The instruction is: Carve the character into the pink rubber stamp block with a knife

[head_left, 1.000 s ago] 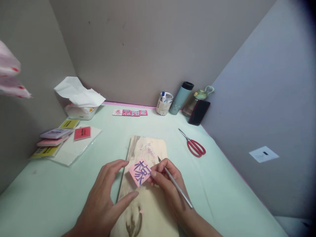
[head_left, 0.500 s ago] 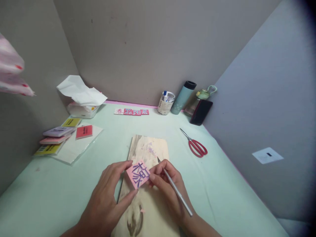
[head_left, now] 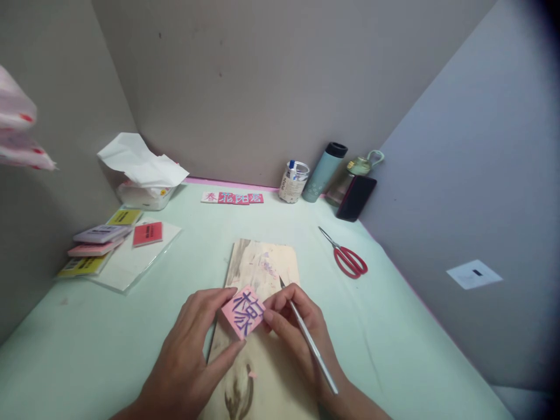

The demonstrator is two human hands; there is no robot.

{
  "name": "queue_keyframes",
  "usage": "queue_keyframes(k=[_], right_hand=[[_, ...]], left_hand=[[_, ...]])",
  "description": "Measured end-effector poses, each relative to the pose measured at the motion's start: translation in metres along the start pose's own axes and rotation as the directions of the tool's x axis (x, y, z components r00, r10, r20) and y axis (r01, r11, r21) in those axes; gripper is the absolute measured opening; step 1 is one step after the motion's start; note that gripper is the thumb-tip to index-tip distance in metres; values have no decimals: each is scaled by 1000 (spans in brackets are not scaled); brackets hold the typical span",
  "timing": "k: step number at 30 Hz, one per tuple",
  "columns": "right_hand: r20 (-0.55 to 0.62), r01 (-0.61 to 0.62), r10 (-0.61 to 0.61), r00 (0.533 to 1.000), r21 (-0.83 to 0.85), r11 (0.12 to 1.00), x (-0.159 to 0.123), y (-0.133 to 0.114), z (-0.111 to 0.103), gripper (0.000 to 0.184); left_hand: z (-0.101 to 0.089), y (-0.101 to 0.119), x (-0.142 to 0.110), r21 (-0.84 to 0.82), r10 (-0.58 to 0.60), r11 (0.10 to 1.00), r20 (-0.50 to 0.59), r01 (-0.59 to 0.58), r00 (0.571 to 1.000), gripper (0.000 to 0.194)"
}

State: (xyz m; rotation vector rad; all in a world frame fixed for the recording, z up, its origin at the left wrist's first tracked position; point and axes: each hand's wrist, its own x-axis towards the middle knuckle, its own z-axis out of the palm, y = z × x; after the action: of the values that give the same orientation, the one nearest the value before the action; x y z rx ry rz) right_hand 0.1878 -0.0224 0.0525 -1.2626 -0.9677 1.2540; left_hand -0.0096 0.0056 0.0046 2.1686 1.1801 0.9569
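Note:
A square pink rubber carving block (head_left: pixel 244 313) bears a dark purple character with raised strokes. My left hand (head_left: pixel 192 344) grips it from the left, thumb at its lower corner and fingers at its upper edge. On the right, my right hand (head_left: pixel 301 332) touches the block's right corner with thumb and fingertips. That same hand also holds a silver craft knife (head_left: pixel 311 344), its blade pointing up and away from the block. Below both hands lies a wooden board (head_left: pixel 262 265) with small purple and pink shavings on it and dark stains.
Red-handled scissors (head_left: pixel 347 261) lie right of the board. A phone (head_left: pixel 356 199), a bottle (head_left: pixel 324 172) and a tin of pens (head_left: pixel 293 182) stand at the back. Lettered tiles (head_left: pixel 233 198) form a row. Packaged blocks (head_left: pixel 98 233) and a tissue pack (head_left: pixel 146 189) sit left.
The block has tilted a little, so its face shows more fully. Both hands keep their hold, and the knife has shifted only slightly.

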Motion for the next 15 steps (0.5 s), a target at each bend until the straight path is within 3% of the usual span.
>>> queue_keyframes(k=[15], right_hand=[[26, -54, 53, 998, 25, 998, 4, 7, -3, 32]], left_hand=[[-5, 5, 6, 60, 88, 994, -3, -87, 996, 45]])
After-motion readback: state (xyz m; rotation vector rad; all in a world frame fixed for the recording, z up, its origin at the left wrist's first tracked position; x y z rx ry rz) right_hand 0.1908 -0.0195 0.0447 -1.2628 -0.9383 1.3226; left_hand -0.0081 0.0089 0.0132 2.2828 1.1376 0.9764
